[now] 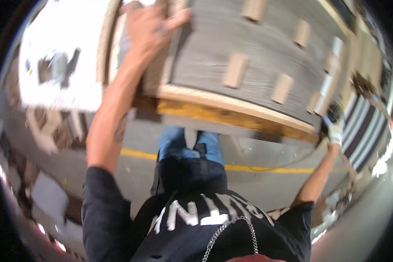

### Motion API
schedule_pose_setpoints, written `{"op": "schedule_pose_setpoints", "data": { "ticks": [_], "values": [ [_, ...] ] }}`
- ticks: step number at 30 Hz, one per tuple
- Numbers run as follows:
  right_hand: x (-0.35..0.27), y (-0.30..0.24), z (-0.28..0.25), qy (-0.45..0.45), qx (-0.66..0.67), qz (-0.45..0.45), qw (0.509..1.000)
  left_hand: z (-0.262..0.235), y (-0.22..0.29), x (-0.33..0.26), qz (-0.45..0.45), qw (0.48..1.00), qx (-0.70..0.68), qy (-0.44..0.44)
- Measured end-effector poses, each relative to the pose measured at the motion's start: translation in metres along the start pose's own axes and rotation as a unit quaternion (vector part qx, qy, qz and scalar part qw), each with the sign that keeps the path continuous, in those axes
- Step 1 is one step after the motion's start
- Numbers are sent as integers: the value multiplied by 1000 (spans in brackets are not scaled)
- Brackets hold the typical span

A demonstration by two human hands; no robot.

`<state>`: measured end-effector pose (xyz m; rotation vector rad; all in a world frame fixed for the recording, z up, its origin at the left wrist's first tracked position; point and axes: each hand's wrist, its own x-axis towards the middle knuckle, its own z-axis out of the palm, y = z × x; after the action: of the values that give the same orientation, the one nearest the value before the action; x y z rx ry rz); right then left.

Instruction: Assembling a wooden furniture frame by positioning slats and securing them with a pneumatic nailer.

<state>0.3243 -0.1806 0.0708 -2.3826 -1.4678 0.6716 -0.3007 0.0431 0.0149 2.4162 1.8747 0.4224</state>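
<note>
A tall grey stack of flat sheets point(266, 48), studded with small tan cardboard tabs point(236, 70) and carried on a pale wooden pallet board point(231, 107), was seen from above, directly in front of the worker and above a grey concrete floor point(257, 183) marked by a yellow line point(266, 169). The bare left hand point(150, 26) was laid flat against the near-left corner of the stack, fingers spread and pressed onto the sheet edges, nothing being pinched. The right hand point(335, 131), in a light glove, was held at the far lower-right corner of the pallet board; whether it was closed around the edge or only pushed against it could not be told through the blur. A white sheet with dark marks point(61, 65) was visible beside the stack on the left.

To be handled well, such a load would probably be best steadied from both corners at once, with even pressure so that the loose sheets were not fanned out, and with the feet kept clear of the pallet's lower edge.
</note>
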Motion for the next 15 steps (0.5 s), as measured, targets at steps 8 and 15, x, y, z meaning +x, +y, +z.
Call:
{"op": "schedule_pose_setpoints", "data": {
  "ticks": [8,15],
  "values": [
    [22,76,-31,45,-233,137,962,-30,15,5,-70,985,-151,-48],
    [-62,-155,-59,-65,14,16,998,-5,4,0,-40,979,-186,72]
  ]
}}
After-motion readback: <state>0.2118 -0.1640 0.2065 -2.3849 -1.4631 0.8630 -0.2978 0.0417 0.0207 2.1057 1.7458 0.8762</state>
